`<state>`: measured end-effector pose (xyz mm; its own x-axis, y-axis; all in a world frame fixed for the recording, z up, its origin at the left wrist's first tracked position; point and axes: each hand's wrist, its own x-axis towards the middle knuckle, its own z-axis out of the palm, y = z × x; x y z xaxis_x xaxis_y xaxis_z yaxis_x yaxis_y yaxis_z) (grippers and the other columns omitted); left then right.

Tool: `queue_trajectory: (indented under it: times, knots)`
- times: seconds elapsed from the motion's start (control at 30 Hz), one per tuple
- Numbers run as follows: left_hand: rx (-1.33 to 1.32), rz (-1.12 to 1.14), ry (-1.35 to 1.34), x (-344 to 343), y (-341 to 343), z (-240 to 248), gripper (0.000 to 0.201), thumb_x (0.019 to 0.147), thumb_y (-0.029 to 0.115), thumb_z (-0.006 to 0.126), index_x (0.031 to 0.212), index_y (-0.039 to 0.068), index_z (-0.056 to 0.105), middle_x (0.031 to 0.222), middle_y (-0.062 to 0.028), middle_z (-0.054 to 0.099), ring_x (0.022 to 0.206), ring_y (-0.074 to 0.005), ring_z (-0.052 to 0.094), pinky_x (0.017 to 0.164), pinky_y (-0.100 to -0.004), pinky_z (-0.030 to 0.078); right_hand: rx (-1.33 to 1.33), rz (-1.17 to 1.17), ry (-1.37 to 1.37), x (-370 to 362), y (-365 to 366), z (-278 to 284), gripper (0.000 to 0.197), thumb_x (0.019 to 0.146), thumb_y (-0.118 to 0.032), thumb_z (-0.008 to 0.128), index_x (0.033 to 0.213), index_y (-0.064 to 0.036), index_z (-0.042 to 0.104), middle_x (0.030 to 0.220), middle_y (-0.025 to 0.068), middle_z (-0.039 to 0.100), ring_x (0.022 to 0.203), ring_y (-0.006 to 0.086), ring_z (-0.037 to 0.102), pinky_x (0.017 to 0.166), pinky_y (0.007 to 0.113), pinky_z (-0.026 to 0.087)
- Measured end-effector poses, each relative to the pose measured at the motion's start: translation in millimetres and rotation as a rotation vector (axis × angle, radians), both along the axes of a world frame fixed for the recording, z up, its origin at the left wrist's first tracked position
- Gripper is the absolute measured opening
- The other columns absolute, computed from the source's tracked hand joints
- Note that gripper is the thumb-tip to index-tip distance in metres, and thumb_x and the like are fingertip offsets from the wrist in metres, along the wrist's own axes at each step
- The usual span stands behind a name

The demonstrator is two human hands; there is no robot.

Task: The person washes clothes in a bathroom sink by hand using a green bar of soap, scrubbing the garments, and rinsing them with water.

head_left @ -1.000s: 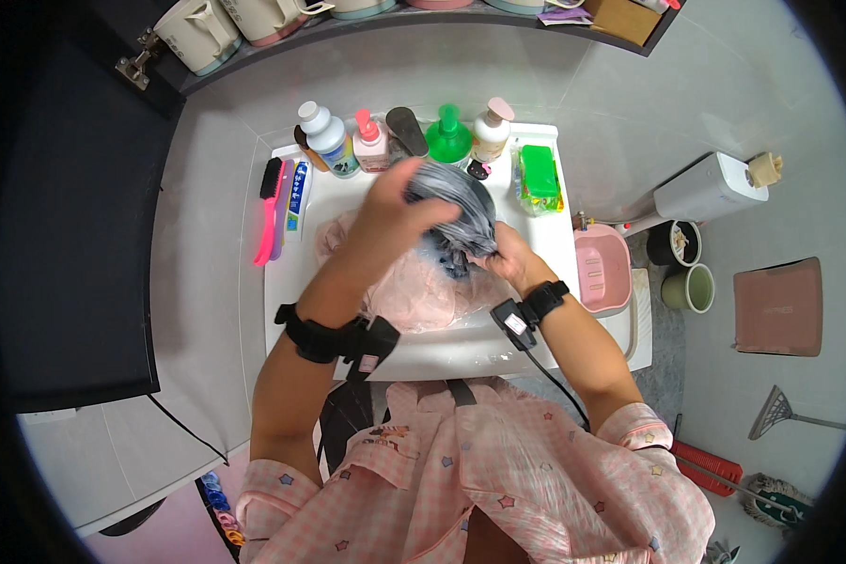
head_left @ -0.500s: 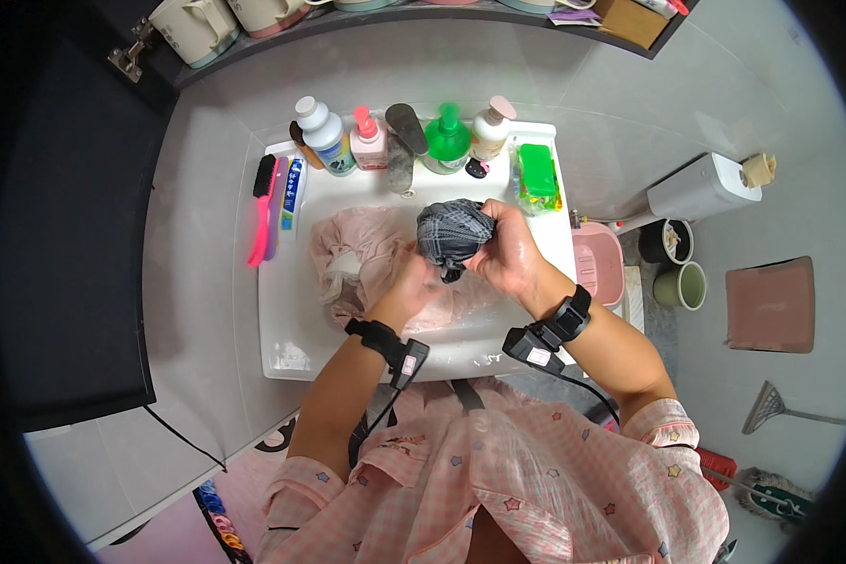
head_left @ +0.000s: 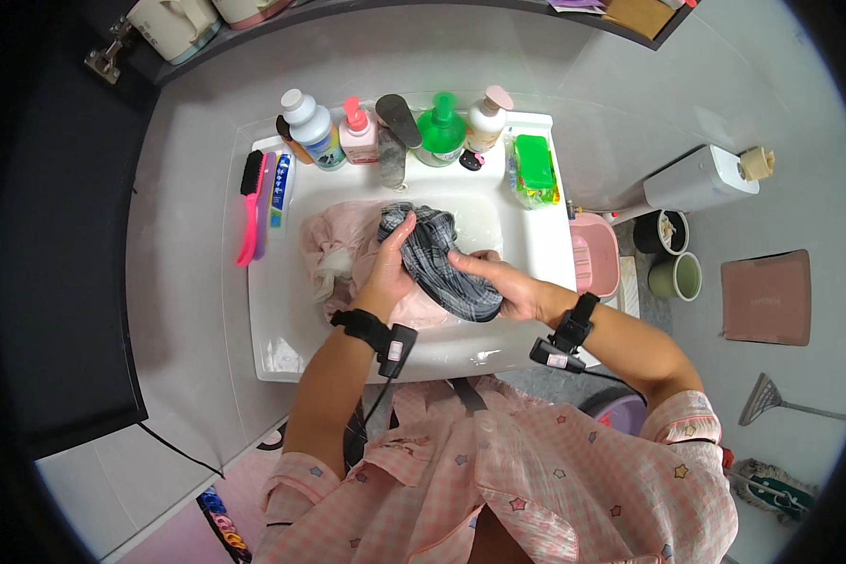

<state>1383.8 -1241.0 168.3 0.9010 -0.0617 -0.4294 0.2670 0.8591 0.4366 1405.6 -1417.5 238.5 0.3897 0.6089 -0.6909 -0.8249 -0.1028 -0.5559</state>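
Over the white sink (head_left: 277, 329) I hold a wet, dark grey plaid cloth (head_left: 430, 258), stretched out between both hands. My left hand (head_left: 392, 268) grips its left side, thumb on top. On the lower right part, my right hand (head_left: 508, 282) has its thumb across the front and its fingers behind, partly hidden. Beneath and to the left, a bunched pale pink cloth (head_left: 324, 230) lies wet in the basin, with a whitish part (head_left: 332, 282) showing. A dark strap with a small box sits on each wrist.
Along the back rim stand a white bottle (head_left: 312, 127), a pink pump bottle (head_left: 358, 136), the faucet (head_left: 395, 141), a green pump bottle (head_left: 441, 136) and a cream pump bottle (head_left: 487, 122). A pink brush (head_left: 248, 221) and toothpaste tube (head_left: 279, 193) lie left; a green-topped packet (head_left: 535, 164) lies right.
The plaid cloth went from a tight bundle to a spread-out length. My left hand has risen onto it; my right hand has moved lower. The view has shifted slightly.
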Motion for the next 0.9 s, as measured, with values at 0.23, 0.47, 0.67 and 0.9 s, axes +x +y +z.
queue_trajectory:
  times: [0.23, 0.47, 0.67, 0.9]
  knots:
    - [0.394, -0.22, 0.119, 13, 12, 20, 0.047, 0.082, 0.034, 0.06, 0.114, 0.001, 0.052, 0.113, -0.0049, 0.054, 0.099, -0.013, 0.052, 0.087, -0.0275, 0.04, -0.207, 0.596, -0.414, 35, 10, -10, 0.095, 0.065, -0.046, 0.073, 0.132, 0.0039, 0.026, 0.123, 0.0185, 0.044, 0.11, 0.0224, 0.047, 0.087, 0.031, 0.043]
    - [0.458, -0.23, 0.209, 13, 18, 34, 0.041, 0.083, 0.04, 0.056, 0.104, 0.004, 0.055, 0.095, -0.0038, 0.06, 0.082, -0.013, 0.058, 0.073, -0.0281, 0.047, -0.149, 0.698, -0.531, 34, 10, -8, 0.047, 0.07, -0.028, 0.07, 0.106, -0.0014, 0.057, 0.088, 0.0049, 0.062, 0.08, 0.0121, 0.057, 0.073, 0.026, 0.046]
    - [0.119, -0.365, 0.032, 6, 28, 25, 0.026, 0.088, 0.03, 0.053, 0.1, 0.007, 0.054, 0.088, -0.003, 0.06, 0.082, -0.014, 0.06, 0.075, -0.0303, 0.049, -0.049, 0.683, -0.611, 34, 4, -8, 0.04, 0.068, -0.026, 0.07, 0.096, 0.0005, 0.059, 0.081, 0.0051, 0.063, 0.073, 0.0129, 0.057, 0.068, 0.026, 0.046]
    - [0.007, -0.462, -0.129, 3, 28, 45, 0.033, 0.086, 0.027, 0.055, 0.11, 0.004, 0.051, 0.095, -0.0042, 0.06, 0.088, -0.0166, 0.06, 0.08, -0.0347, 0.049, -0.091, 0.839, -0.812, 55, 3, 4, 0.04, 0.066, -0.026, 0.071, 0.094, 0.001, 0.061, 0.079, 0.0057, 0.064, 0.07, 0.0127, 0.058, 0.067, 0.025, 0.046]
